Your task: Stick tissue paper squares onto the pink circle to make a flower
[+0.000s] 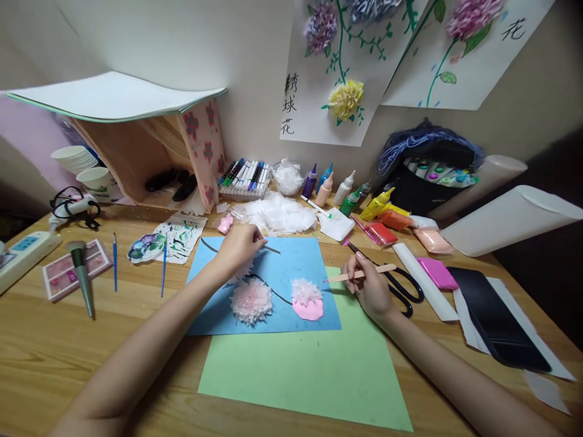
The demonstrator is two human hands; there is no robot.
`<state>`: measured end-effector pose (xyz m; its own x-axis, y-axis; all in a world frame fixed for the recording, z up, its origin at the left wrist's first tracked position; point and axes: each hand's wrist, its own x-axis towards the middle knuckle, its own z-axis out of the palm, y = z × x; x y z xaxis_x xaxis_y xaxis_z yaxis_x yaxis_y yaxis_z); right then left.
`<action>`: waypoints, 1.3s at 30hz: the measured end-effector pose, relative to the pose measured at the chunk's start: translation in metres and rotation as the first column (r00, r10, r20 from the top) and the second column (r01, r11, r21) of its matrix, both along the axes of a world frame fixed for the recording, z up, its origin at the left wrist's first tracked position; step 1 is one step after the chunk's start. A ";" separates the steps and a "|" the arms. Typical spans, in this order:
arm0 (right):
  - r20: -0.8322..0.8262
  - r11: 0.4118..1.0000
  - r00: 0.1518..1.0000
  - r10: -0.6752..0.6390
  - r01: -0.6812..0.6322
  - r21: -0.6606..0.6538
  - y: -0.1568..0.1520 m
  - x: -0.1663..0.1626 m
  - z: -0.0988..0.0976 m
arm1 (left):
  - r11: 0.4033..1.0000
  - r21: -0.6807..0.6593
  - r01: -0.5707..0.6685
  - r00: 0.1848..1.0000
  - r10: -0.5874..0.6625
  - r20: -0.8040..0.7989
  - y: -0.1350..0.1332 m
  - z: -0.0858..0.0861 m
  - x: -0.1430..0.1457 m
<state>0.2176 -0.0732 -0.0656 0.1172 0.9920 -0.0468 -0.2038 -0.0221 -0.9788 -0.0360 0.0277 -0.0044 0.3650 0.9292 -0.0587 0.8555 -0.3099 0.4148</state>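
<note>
Taking the blue sheet (282, 255) as a dial, it lies over the top of a green sheet (305, 370), which reaches out towards six o'clock and may serve as a backing. A full tissue blossom (251, 300) sits on the blue near seven o'clock; a pink patch (308, 310), at four o'clock, has ruffled tissue on its upper part only, its soft look suggesting that it acts as the sticky base. The white tissue pile (282, 213), just past the edge at twelve, seems set there for easy reach, while the scissors (412, 284) lie out at three, beside the working hand. The right hand (368, 282), also at three, has its fingers curled closed around a wooden stick (337, 277), pointing it towards nine, its tip near the patch, perhaps for fine control. The left hand (240, 250) arches over the sheet at eleven, its forearm slanting up from seven, wrist bent and fingers bunched; whether they pinch anything cannot be told.
</note>
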 end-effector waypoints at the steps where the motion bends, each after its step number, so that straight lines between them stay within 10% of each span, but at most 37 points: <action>1: 0.007 1.000 1.000 0.011 -0.011 -0.002 0.000 -0.001 0.001 | 0.998 0.046 -0.035 0.999 0.036 -0.016 0.006 0.001 -0.002; 8: 0.016 0.999 1.000 0.027 -0.027 0.019 -0.001 -0.004 0.004 | 0.996 0.074 -0.040 0.988 0.051 -0.148 0.042 -0.002 -0.006; 19: -0.022 0.999 0.999 0.034 -0.033 0.035 0.001 -0.001 -0.001 | 0.990 -0.094 0.109 0.992 -0.102 0.073 0.059 -0.004 -0.011; 27: -0.027 0.998 0.999 0.041 -0.040 0.056 -0.001 -0.001 -0.002 | 0.969 -0.193 0.152 0.850 -0.028 0.526 0.028 0.013 0.003; 39: 0.158 0.975 0.987 0.031 -0.065 0.211 -0.013 -0.013 0.013 | 0.867 -0.361 0.344 0.755 -0.027 0.655 -0.039 0.010 0.045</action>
<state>0.2043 -0.0859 -0.0527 0.0585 0.9815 0.1824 -0.0553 0.1856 -0.9811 0.0094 -0.0112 0.0059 0.6284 0.7660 -0.1354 0.3077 -0.0848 0.9477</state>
